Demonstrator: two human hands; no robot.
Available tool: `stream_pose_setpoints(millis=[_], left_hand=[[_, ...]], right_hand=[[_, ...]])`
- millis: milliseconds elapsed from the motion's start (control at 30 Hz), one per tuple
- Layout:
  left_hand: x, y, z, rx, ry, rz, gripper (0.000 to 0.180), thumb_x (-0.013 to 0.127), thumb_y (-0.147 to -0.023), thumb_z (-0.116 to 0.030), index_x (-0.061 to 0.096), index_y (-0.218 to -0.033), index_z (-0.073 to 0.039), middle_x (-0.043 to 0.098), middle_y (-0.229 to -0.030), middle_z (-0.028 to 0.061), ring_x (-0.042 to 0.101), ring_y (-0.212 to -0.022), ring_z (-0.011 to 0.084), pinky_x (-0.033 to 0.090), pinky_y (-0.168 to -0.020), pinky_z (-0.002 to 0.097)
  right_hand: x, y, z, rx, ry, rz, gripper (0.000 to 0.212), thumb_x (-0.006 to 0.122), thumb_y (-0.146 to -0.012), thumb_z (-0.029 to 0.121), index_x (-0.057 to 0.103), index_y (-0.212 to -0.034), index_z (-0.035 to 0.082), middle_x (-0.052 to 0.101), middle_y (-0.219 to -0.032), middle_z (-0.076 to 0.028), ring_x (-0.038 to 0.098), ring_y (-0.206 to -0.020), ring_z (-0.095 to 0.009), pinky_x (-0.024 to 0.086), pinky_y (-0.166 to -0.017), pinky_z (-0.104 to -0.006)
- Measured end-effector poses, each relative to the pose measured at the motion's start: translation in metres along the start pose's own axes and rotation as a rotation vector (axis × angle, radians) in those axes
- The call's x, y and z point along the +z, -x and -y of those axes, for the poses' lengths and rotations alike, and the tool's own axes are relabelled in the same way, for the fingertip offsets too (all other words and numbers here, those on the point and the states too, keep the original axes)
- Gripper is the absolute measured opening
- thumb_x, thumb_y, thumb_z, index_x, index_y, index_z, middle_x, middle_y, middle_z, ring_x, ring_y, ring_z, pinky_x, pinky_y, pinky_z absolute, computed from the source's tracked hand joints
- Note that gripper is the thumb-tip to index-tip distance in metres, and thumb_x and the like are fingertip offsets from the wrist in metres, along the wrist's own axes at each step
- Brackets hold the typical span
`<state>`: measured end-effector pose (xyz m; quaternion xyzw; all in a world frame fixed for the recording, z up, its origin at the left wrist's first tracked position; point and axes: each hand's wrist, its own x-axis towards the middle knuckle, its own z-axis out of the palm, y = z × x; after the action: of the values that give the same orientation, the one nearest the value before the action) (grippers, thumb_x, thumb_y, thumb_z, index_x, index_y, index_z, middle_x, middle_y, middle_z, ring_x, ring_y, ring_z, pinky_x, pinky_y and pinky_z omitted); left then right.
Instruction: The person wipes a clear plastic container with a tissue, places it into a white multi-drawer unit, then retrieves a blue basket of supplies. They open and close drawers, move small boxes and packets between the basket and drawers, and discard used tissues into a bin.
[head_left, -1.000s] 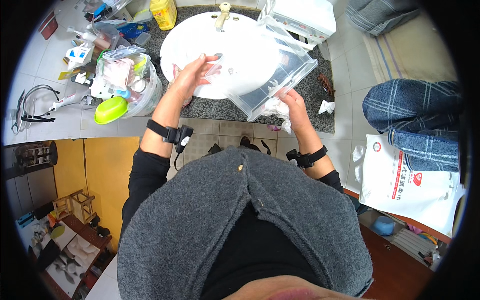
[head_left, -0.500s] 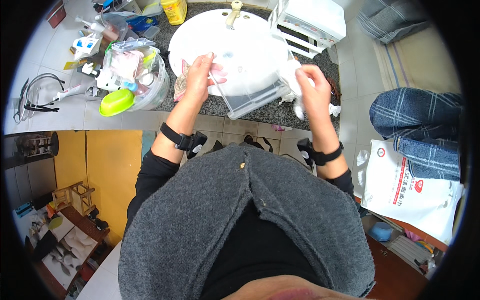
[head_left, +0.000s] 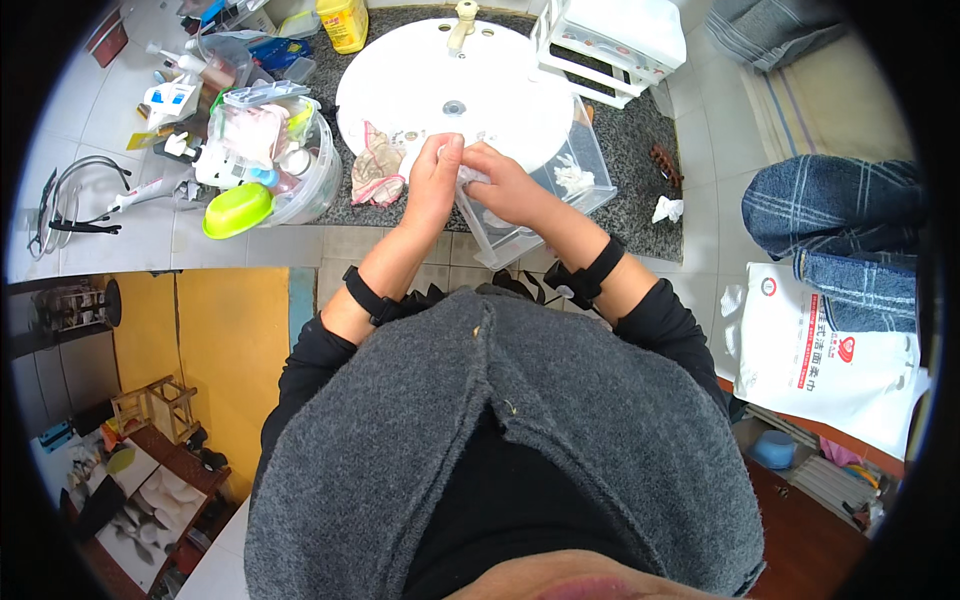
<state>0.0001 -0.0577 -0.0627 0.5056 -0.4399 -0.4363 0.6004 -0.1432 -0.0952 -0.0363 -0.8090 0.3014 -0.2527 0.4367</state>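
Note:
My left hand [head_left: 435, 185] and my right hand [head_left: 508, 190] meet over the front rim of the white washbasin [head_left: 400, 75], fingers closed and pressed together. A bit of something whitish shows between them, too small to name. Under and beside my right hand a clear plastic drawer [head_left: 590, 198] lies across the basin's front right rim and the counter edge. One crumpled white tissue [head_left: 573, 177] sits inside it. Left of my left hand, a pink-edged cloth [head_left: 378, 170] lies on the basin's rim and the counter.
A white drawer frame [head_left: 615, 45] stands behind right. Crumpled tissue [head_left: 668, 209] and a brown beaded item [head_left: 663, 165] lie on the dark speckled counter [head_left: 640, 225]. To the left stands a clear tub [head_left: 325, 165] of toiletries with a green bowl [head_left: 238, 208]. The faucet [head_left: 461, 28] is at the back.
The drawer has shifted right and down onto the basin rim and counter. My right hand has moved left to meet my left hand. White tissue, earlier by my right hand, now lies in the drawer.

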Motion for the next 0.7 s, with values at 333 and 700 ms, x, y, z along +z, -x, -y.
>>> stream_pose_setpoints(millis=[333,700], left_hand=[[-0.001,0.011,-0.023,-0.074,-0.107,0.072,0.044,0.063,-0.093,-0.028,0.049,-0.125,0.0,0.058,-0.095,0.005,0.053,-0.093,0.0116,0.044,-0.082,0.0246],[-0.011,0.008,-0.095,0.687,-0.453,-0.092,0.103,0.09,-0.061,-0.02,0.03,-0.143,-0.004,0.057,-0.103,0.0071,0.057,-0.097,0.0168,0.048,-0.085,0.0294]], right_hand=[[-0.011,0.017,0.028,-0.009,0.594,0.025,0.032,0.054,-0.075,0.004,0.066,-0.102,0.016,0.062,-0.096,-0.006,0.061,-0.095,-0.029,0.051,-0.079,-0.0409],[-0.123,0.042,0.068,-0.297,0.49,-0.717,0.025,0.05,-0.074,0.002,0.062,-0.096,0.003,0.06,-0.096,-0.014,0.059,-0.093,-0.03,0.048,-0.084,-0.0367]])
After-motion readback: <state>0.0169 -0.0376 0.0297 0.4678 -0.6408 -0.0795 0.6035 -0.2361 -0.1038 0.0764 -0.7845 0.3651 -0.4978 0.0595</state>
